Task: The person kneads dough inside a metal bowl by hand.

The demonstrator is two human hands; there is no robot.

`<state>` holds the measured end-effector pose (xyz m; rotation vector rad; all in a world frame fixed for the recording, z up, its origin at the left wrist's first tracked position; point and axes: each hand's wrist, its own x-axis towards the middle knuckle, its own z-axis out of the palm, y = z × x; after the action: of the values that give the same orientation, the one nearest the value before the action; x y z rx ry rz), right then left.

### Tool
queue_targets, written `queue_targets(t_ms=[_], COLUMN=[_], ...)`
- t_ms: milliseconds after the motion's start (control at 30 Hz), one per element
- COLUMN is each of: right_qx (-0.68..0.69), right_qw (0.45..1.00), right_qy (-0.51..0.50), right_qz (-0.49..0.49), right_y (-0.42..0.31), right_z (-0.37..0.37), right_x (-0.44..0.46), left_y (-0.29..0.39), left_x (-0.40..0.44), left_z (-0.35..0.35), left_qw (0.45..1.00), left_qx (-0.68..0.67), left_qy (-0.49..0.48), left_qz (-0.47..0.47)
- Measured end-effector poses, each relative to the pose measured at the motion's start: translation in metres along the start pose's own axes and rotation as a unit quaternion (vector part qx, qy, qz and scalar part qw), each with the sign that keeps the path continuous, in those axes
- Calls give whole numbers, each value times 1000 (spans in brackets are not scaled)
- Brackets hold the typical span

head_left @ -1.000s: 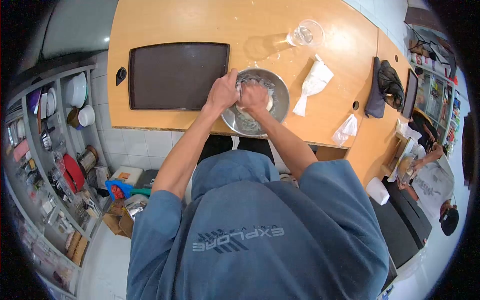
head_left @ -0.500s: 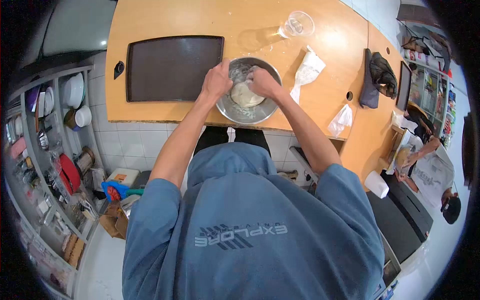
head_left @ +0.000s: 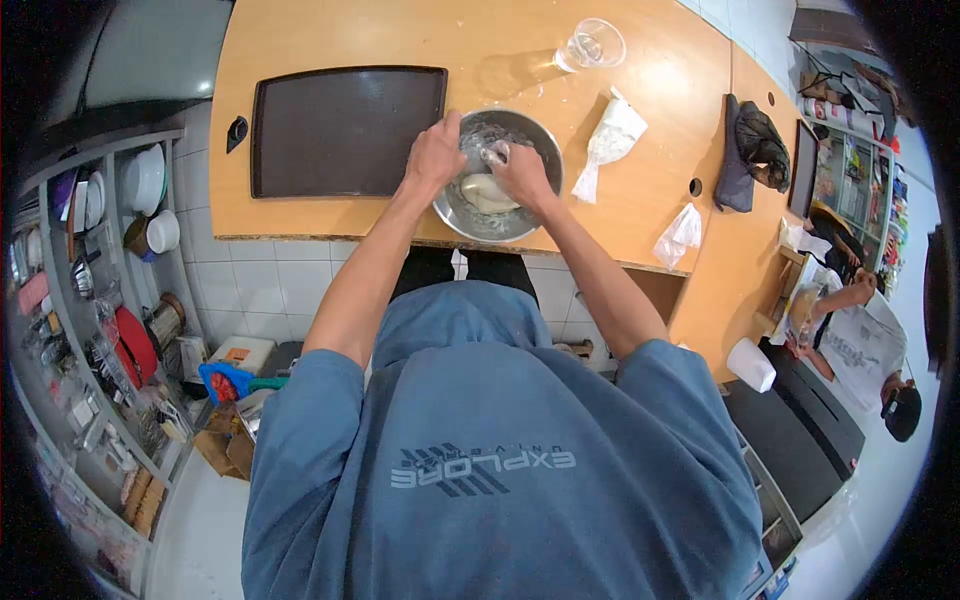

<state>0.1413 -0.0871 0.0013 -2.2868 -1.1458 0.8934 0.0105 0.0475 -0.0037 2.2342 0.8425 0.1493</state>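
Note:
A lump of pale dough (head_left: 488, 194) lies in a steel mixing bowl (head_left: 502, 238), whose inner wall is smeared with flour and sticky residue. My left hand (head_left: 437, 155) grips the bowl's left rim, with its fingers closed over the edge. Inside the bowl, my right hand (head_left: 521, 173) is closed, its whitened fingers pinching dough at the lump's upper right side. The undersides of both hands' fingers are partly hidden.
Left of the bowl lies a dark baking tray (head_left: 345, 130). A clear plastic cup (head_left: 592, 45) stands behind, and a white floury bag (head_left: 612, 138) and a small plastic bag (head_left: 679, 238) lie to the right. Another person (head_left: 855, 325) works at far right.
My right hand has shifted slightly within the bowl, and the dough now looks flatter and more stretched. My left hand stays on the rim.

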Motion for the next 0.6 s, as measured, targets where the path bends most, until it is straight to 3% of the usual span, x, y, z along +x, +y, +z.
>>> queue_targets(t_ms=[100, 233, 333, 600], right_qx=[-39, -277, -259, -236], right_qw=[999, 959, 962, 968], right_qy=[-14, 16, -46, -9], right_qz=[-9, -56, -67, -83], right_y=[2, -29, -32, -12], right_z=[23, 27, 29, 48], right_x=[-1, -31, -42, -24], left_y=[-2, -2, -2, 6], left_x=[3, 3, 2, 5], left_z=[2, 2, 2, -2], left_qw=[1000, 1000, 1000, 1000], left_qx=[12, 1, -10, -28], left_qy=[-13, -8, 4, -7], left_qz=[-3, -6, 1, 2])
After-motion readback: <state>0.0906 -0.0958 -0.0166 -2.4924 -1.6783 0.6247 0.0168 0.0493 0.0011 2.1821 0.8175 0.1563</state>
